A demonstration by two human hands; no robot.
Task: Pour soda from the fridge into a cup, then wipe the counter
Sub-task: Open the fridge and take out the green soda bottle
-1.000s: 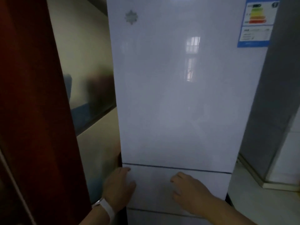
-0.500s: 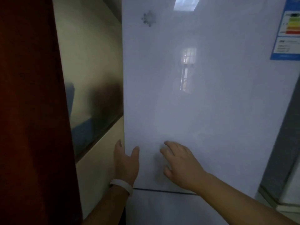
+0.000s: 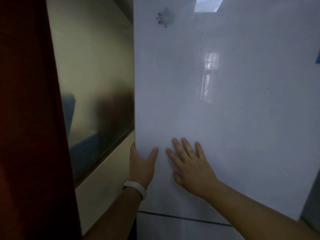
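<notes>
Gripping the left edge of the glossy white upper fridge door (image 3: pixel 225 101), the person's left hand (image 3: pixel 142 163) has its thumb on the front and its fingers round the edge, mostly hidden. The right hand (image 3: pixel 188 163) lies flat on the door just beside it, fingers straight and spread, holding nothing. The door looks closed, so the task appears barely started: the soda, presumably inside, is out of sight, as are cup and counter. Opening, fetching, pouring and wiping all remain.
</notes>
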